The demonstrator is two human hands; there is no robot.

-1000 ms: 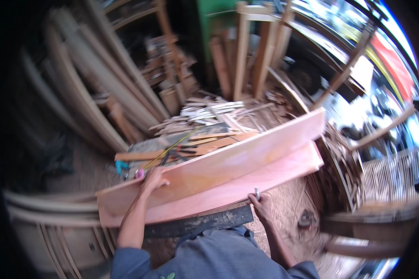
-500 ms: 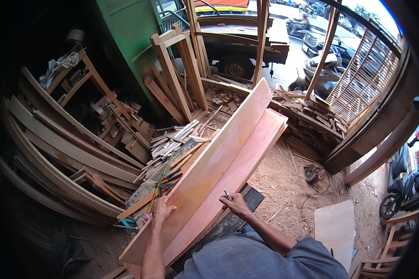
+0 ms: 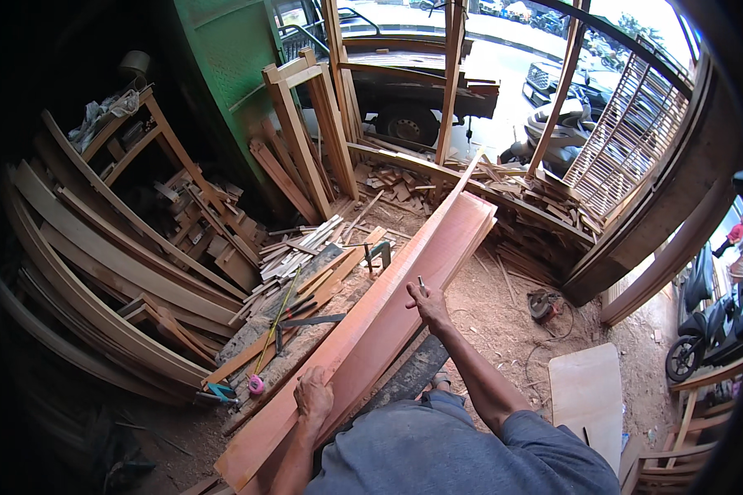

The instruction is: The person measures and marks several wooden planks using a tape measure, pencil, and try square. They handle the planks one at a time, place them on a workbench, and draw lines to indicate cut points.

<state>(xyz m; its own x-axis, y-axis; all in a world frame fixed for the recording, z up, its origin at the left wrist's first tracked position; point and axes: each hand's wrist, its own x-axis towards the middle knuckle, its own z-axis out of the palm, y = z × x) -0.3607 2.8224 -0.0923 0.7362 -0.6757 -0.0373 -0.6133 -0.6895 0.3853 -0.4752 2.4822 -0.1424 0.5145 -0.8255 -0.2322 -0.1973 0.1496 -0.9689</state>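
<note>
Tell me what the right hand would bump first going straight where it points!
The right hand would probably meet the lighter pinkish plank, unless it's high enough to pass over; depth is unclear.

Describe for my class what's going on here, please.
Someone in a grey-blue cloth shirt has their left hand on one of the long, flat, reddish wooden boards. Their right hand holds a slim, silver, pen-like tool near the other. Left of the boards lies a round pink tape measure, its yellow blade drawn out.
</note>
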